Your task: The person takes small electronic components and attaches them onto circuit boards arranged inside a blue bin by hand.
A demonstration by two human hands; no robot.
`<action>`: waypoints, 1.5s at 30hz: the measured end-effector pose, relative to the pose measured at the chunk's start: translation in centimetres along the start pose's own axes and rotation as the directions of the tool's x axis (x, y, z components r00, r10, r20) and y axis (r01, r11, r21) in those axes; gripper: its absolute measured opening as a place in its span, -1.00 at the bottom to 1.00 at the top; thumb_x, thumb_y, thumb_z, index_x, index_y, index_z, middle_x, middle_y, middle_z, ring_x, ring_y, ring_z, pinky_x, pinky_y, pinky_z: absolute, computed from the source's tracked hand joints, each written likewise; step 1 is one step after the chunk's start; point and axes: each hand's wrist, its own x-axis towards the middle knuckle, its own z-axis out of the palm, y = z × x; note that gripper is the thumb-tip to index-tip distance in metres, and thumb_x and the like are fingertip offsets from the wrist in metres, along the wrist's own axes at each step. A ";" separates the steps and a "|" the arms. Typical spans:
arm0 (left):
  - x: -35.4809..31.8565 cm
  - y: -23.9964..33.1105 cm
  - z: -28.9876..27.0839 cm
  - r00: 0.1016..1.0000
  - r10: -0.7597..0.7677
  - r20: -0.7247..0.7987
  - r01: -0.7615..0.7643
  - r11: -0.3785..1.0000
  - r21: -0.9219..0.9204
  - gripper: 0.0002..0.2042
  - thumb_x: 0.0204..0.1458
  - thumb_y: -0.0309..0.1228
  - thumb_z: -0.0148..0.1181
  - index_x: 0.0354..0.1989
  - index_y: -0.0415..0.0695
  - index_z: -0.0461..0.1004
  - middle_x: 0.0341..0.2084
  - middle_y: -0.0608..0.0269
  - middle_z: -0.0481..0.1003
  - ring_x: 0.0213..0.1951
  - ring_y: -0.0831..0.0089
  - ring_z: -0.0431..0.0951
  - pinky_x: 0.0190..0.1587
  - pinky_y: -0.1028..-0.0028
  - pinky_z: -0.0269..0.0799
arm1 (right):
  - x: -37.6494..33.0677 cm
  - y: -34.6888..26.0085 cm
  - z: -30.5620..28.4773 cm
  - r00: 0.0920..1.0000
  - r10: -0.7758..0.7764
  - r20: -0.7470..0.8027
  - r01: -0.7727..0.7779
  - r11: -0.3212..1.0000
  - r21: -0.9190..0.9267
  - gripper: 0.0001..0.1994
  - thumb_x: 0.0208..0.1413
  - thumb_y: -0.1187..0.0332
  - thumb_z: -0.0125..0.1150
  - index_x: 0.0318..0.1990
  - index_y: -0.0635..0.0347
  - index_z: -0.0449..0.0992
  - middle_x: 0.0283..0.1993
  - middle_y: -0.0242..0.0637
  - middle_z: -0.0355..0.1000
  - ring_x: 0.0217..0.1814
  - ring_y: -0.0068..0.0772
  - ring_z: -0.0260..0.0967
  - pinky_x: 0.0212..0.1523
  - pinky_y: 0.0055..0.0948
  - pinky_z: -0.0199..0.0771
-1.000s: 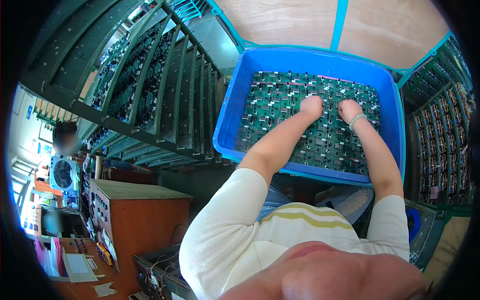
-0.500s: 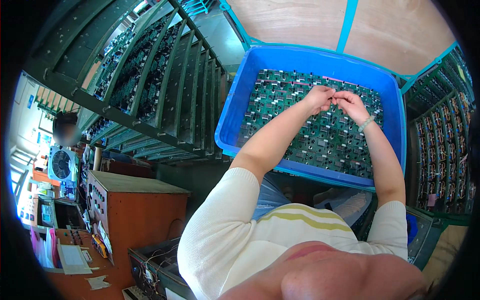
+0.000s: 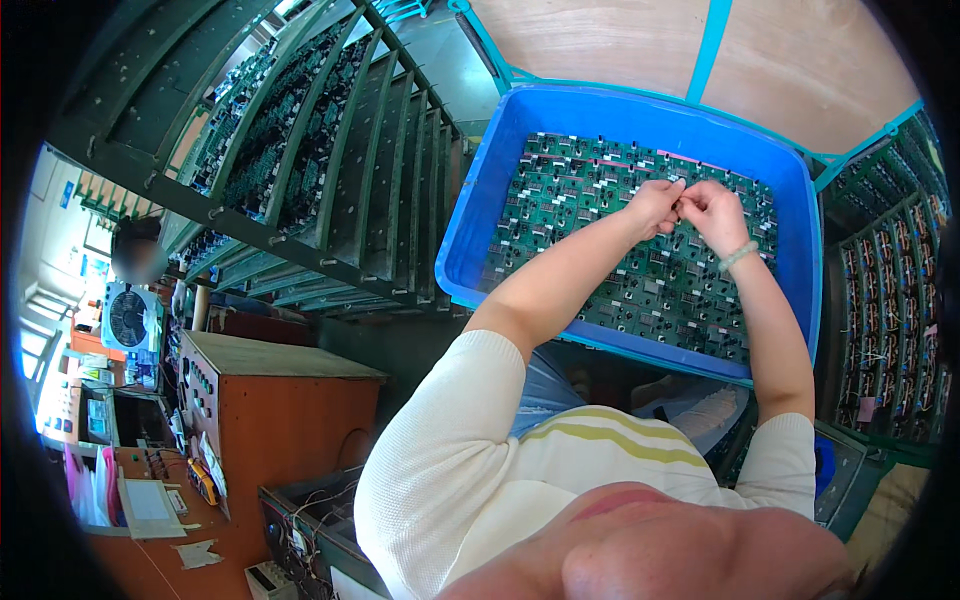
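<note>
Now both my hands are together above the blue plastic tub (image 3: 480, 230), which is full of green circuit boards (image 3: 640, 270) standing in close rows. My left hand (image 3: 652, 205) and my right hand (image 3: 712, 212) meet at the fingertips — the fingers are curled narrow, pinching at something very small between them, but I cannot tell what it is, it is too small to see. The hands are over the far middle part of the boards, just above them. On my right wrist is a pale bead bracelet (image 3: 738, 256). To the left of the tub stands a dark green rack (image 3: 300, 170) with more boards in its slots — another rack (image 3: 885, 320) is at the right side. Lower left there is a brown wooden cabinet (image 3: 285, 410) and a small fan (image 3: 127, 318).
</note>
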 end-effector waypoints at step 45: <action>1.4 -0.2 -2.3 0.991 0.037 -0.131 -0.039 0.999 -0.013 -0.87 -0.16 -0.57 0.11 -0.39 -0.27 0.38 -0.63 0.31 0.36 -0.65 0.65 0.28 -0.77 0.72 0.06 | -1.6 9.7 2.8 0.922 0.365 0.128 -0.269 0.843 -0.466 -0.87 -0.24 0.33 0.09 -0.50 0.12 0.51 -0.40 -0.17 0.36 -0.28 -0.12 0.27 -0.23 -0.25 0.30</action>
